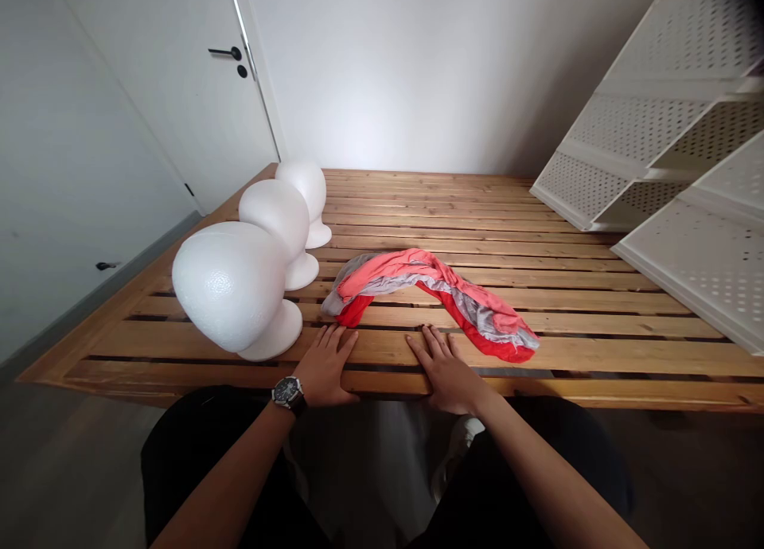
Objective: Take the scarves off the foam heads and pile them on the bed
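Left hand point(327, 366), right hand point(445, 370) flat on table point(597, 358), near scarf point(430, 290).

Soft glow on far wall – edges warped, dim.

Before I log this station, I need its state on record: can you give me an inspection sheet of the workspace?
Surface: slatted wooden table, gaps between slats.
Job's things: red, coral and grey scarf, bunched in an arc beyond the hands.
Clutter: three white foam heads in a row at left.
Hands: left hand and right hand flat on the front slat, empty; wristwatch on left.
Cables: nothing seen.
Surroundings: white perforated shelving tipped at right; white door behind.
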`<state>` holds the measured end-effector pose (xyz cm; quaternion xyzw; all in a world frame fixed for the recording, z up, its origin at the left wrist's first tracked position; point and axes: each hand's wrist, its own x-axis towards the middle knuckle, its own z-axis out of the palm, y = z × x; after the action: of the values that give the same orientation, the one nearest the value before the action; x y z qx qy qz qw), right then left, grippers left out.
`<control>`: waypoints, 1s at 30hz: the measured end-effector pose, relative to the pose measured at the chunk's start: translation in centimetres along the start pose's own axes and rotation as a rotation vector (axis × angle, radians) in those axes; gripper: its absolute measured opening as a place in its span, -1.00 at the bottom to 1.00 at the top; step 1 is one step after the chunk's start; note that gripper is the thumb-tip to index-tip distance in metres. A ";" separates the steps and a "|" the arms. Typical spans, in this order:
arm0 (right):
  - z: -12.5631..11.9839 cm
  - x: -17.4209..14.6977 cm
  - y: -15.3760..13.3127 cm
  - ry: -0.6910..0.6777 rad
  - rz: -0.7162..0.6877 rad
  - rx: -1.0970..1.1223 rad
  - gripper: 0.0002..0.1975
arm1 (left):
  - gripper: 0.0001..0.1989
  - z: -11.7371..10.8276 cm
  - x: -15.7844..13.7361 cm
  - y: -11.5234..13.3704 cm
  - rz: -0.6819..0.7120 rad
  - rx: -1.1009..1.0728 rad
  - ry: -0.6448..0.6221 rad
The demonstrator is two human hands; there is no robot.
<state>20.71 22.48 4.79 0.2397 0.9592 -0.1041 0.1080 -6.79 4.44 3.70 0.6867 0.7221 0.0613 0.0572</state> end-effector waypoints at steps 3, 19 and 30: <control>0.0 0.0 0.0 0.006 -0.003 -0.004 0.35 | 0.38 0.0 0.0 0.0 0.000 0.019 -0.001; 0.0 0.0 0.0 -0.003 0.000 0.001 0.36 | 0.38 0.4 0.0 -0.3 0.004 -0.028 0.021; 0.0 0.0 0.0 -0.001 -0.003 0.011 0.36 | 0.37 0.2 -0.1 -0.1 -0.002 -0.015 0.014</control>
<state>20.74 22.49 4.77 0.2388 0.9589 -0.1098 0.1068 -6.83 4.36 3.52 0.6853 0.7225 0.0714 0.0576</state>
